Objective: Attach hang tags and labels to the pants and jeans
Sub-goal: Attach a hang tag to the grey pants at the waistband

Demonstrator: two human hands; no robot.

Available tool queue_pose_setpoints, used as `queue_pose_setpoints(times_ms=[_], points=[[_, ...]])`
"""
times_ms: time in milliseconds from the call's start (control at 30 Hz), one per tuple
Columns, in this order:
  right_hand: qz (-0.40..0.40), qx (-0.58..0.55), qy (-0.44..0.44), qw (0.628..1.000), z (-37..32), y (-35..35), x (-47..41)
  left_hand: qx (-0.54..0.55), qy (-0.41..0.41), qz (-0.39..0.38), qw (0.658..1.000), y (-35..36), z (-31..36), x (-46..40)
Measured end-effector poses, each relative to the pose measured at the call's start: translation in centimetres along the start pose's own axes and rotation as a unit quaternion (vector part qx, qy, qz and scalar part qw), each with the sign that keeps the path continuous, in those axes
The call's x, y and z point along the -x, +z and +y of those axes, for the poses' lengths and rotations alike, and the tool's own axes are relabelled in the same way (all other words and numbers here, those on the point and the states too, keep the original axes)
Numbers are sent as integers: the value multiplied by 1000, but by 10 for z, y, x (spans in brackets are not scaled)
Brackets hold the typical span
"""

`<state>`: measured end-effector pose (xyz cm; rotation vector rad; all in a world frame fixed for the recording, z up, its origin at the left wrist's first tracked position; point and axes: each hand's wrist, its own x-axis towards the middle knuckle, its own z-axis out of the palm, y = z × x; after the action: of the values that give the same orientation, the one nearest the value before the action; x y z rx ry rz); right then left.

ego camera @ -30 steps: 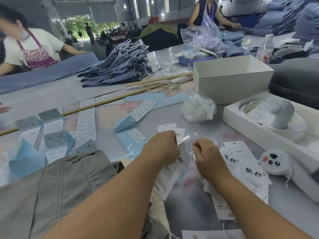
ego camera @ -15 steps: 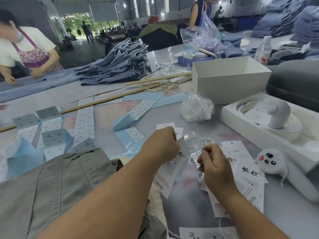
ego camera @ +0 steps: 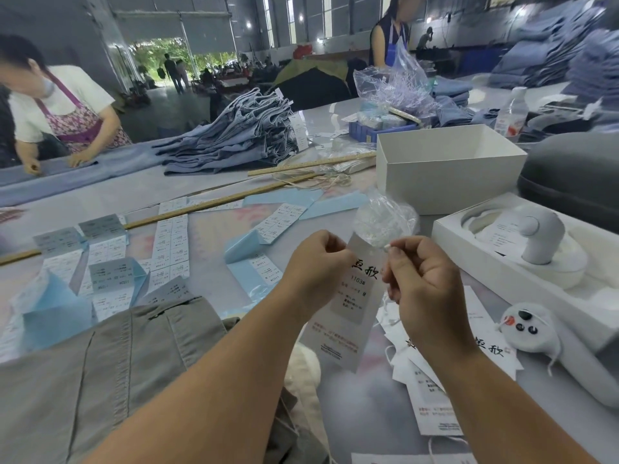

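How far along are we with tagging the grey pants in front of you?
Done: none visible on the grey pants. In hand: the left hand pinches a hang tag raised off the table, while the right hand pinches a white string at its top. Left: fastening it to the pants; more loose tags lie waiting.
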<state>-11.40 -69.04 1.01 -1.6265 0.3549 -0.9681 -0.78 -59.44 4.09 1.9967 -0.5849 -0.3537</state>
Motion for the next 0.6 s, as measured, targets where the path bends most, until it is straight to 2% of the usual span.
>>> queue_pose_setpoints(times_ms=[100, 200, 267, 600], points=[[10, 26, 10, 1000, -3, -1, 3, 67, 5, -38, 997, -3, 8, 9], [17, 30, 16, 999, -9, -1, 6, 147, 23, -111, 983, -5, 17, 20], [15, 29, 15, 999, -17, -3, 9, 155, 36, -143, 977, -9, 24, 28], [-37, 32, -60, 997, -66, 8, 26, 189, 63, -123, 972, -54, 39, 67]])
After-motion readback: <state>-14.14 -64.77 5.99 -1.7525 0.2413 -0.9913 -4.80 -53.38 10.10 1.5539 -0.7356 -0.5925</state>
